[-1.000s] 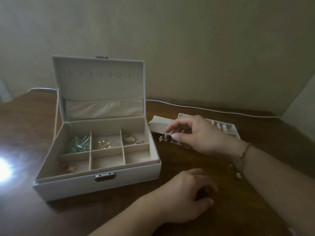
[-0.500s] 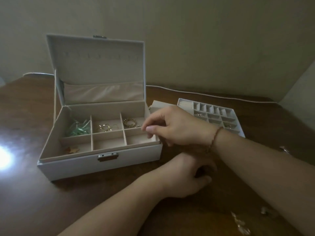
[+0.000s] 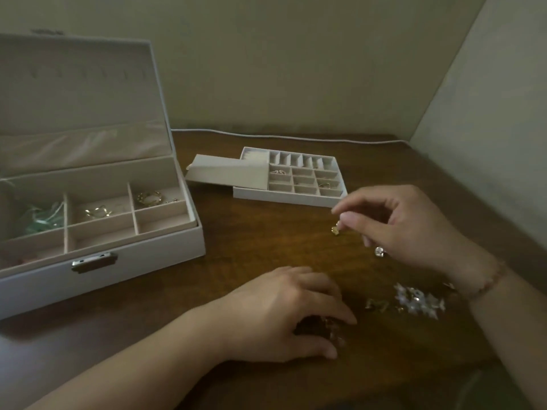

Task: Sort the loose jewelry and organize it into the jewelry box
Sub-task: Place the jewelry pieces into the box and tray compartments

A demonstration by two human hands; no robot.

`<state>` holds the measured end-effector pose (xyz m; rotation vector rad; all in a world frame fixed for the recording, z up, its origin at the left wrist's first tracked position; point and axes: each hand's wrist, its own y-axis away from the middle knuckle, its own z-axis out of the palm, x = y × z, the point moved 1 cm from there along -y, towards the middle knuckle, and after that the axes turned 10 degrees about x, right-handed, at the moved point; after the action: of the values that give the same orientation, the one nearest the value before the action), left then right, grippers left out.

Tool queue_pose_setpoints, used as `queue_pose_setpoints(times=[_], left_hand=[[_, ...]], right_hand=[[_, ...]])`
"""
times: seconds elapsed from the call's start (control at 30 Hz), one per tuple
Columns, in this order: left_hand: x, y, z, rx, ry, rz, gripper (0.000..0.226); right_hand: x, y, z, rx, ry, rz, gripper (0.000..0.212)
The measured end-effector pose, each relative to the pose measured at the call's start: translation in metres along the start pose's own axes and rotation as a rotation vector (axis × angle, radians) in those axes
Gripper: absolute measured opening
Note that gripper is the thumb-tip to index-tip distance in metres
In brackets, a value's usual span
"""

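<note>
A single wide-angle camera sits on my head and looks forward and down across the dark brown wooden table (image 3: pixel 242 261), facing the plain beige wall (image 3: pixel 296 69) at the table's far edge. It sits close to the work: my left hand (image 3: pixel 284 312) and right hand (image 3: pixel 405 223) with both forearms fill the lower half of the frame, while the open white jewelry box (image 3: pixel 142 255) is cut off at the left edge and the white compartment tray (image 3: pixel 284 196) lies near the centre. No second view exists, so no part of the scene is shared between cameras.
</note>
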<state>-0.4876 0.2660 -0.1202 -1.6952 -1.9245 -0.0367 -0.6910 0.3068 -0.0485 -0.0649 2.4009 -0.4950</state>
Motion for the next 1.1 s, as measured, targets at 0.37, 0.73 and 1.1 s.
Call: queue_pose_setpoints(times=[0.37, 0.73, 1.1], left_hand=[[-0.005, 0.003, 0.003, 0.074, -0.198, 0.102, 0.023], [-0.013, 0.007, -0.011, 0.053, -0.221, -0.006, 0.02], [-0.039, 0.016, -0.026, 0.238, 0.124, -0.456, 0.012]], right_hand=[[0.004, 0.064, 0.017, 0.052, -0.226, 0.057, 0.017], [-0.003, 0.071, 0.045, 0.17, -0.426, 0.128, 0.015], [-0.009, 0.024, 0.066, 0.223, -0.737, 0.398, 0.016]])
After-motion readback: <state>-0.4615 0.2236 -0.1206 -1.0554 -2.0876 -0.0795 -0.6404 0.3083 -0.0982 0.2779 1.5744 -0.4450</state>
